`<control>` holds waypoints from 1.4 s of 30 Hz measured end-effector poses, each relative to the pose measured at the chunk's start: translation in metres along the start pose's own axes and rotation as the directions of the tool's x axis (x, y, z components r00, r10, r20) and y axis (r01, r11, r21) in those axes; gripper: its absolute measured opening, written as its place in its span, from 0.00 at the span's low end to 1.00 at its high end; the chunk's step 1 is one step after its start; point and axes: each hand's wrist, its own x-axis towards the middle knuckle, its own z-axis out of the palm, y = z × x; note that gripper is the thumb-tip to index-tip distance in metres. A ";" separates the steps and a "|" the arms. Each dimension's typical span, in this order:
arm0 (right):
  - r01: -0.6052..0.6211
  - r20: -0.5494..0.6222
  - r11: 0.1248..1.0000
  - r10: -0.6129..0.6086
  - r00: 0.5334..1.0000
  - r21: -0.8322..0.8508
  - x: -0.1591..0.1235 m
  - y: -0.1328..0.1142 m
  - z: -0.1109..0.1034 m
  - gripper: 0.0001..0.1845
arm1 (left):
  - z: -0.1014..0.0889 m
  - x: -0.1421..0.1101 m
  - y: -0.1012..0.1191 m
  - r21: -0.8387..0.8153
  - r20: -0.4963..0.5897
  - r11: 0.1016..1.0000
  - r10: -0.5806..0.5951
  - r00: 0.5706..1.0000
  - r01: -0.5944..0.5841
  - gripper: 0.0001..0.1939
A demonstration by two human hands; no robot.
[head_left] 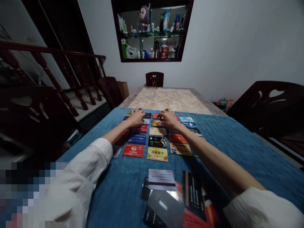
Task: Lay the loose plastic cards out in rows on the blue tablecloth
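Rows of printed plastic cards lie on a blue cloth, among them a gold card (pixel 157 154), a black VIP card (pixel 157 142) and a blue card (pixel 137 139). At the far rows, my left hand (pixel 137 117) rests over the cards with its fingers bent and apart, beside a black card (pixel 147 116). Opposite it, my right hand (pixel 169 118) is bent over the back row, its fingertips at a red card (pixel 156 116). That hand's fingers are apart, and its palm hides some cards. Nearer me is a loose pile with a silver card (pixel 161 179) on top.
The blue cloth (pixel 237 139) covers the near part of a long table with a patterned top (pixel 166 96). Dark wooden chairs (pixel 154 79) stand around it. A staircase railing (pixel 54 52) runs along the left, and a shelf niche (pixel 152 34) is set into the wall.
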 end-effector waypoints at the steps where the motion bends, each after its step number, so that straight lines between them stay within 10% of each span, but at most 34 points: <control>1: 0.005 -0.011 1.000 -0.005 1.000 0.001 -0.008 0.000 -0.002 0.14 | 0.000 -0.005 0.003 -0.009 -0.011 1.000 0.010 1.000 -0.011 0.20; 26: 0.172 -0.174 0.980 -0.153 0.973 0.103 -0.171 -0.026 -0.026 0.09 | -0.022 -0.128 0.121 -0.138 -0.075 0.938 0.311 0.948 -0.318 0.11; 42: 0.305 -0.007 0.934 -0.309 0.951 0.186 -0.216 -0.061 -0.043 0.14 | -0.048 -0.168 0.145 -0.133 0.092 0.883 0.464 0.881 -0.451 0.04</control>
